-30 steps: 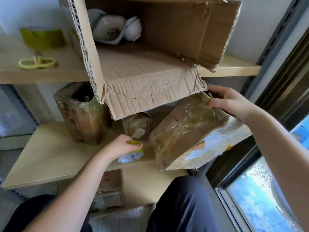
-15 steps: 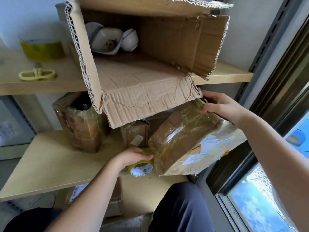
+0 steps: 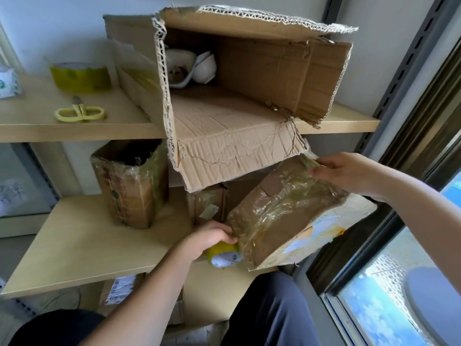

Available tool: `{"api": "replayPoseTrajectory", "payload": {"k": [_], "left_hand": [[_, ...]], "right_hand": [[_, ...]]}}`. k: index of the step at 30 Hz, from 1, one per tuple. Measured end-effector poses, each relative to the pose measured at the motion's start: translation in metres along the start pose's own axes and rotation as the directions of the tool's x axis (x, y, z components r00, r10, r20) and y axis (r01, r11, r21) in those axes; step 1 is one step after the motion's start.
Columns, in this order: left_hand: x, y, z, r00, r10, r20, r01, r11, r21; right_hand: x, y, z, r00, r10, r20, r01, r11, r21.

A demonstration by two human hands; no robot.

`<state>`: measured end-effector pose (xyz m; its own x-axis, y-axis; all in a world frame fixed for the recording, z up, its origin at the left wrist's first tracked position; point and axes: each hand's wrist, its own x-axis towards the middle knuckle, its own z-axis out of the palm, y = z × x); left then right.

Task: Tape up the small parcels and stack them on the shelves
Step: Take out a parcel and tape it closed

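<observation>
At the middle wooden shelf point(image 3: 82, 245), a tape-wrapped brown cardboard parcel point(image 3: 282, 213) sits tilted at its right front edge. Right hand point(image 3: 349, 171) pinches its top corner, while left hand point(image 3: 212, 237) grips a yellow tape roll point(image 3: 224, 253) against the near corner.

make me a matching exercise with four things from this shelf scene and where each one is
Things:
1. yellow-handled scissors
2. white bowls
3. small yellow tape roll
4. tall tape-wrapped cardboard parcel

Places:
A. inside the big open cardboard box
B. standing on the middle wooden shelf
C. lying on the upper wooden shelf
D. gripped in the left hand

Pairs: 1-C, 2-A, 3-D, 4-B
</observation>
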<state>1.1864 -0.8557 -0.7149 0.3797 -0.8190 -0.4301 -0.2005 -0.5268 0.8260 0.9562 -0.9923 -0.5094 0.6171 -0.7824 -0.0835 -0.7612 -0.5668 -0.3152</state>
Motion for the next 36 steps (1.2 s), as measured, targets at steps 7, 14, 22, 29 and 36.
{"api": "replayPoseTrajectory", "payload": {"k": [7,14,22,29,36], "left_hand": [[-0.063,-0.001,-0.05,0.994,0.091,-0.057,-0.093,0.995,-0.038],[-0.133,-0.016,-0.152,0.983,0.083,-0.165,-0.064,0.991,0.117],[-0.128,-0.015,-0.16,0.946,0.075,-0.316,-0.049,0.995,0.089],[-0.126,-0.03,-0.165,0.954,0.011,-0.298,0.026,0.993,0.119],[-0.136,-0.065,-0.181,0.982,0.035,-0.185,-0.077,0.972,-0.221]], "right_hand": [[-0.004,-0.002,0.021,0.997,0.027,-0.072,0.001,0.928,0.371],[0.006,-0.046,0.094,0.994,0.063,0.091,-0.108,0.721,0.684],[0.012,-0.086,0.141,0.929,-0.158,-0.335,0.15,0.987,-0.05],[0.013,-0.212,0.182,0.803,-0.595,0.037,0.589,0.802,0.105],[0.046,-0.228,0.213,0.833,-0.541,0.117,0.55,0.833,-0.061]]}}
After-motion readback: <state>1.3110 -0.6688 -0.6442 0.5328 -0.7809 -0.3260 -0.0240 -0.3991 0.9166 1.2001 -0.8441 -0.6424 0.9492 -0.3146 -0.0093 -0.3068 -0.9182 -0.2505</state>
